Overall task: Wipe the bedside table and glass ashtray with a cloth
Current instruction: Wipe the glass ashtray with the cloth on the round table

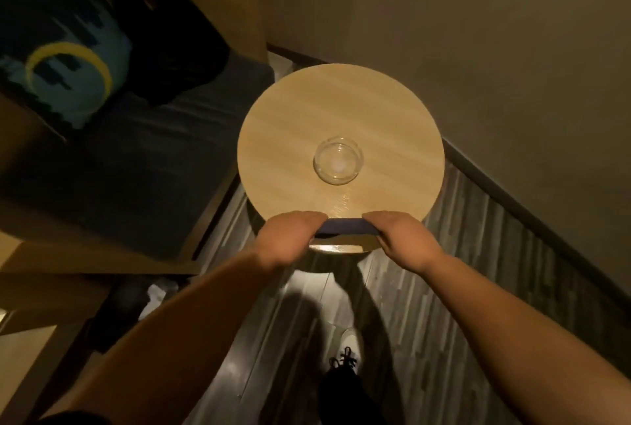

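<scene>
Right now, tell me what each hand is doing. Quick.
Left hand: holding the left end of the blue cloth at the near edge of the table.
Right hand: holding the cloth's right end.

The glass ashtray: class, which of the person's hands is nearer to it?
Right, narrowly. The right hand sits at the table's near edge, just below the glass ashtray. The left hand sits at the same edge, farther off to the ashtray's left. Both hold a dark cloth.
</scene>
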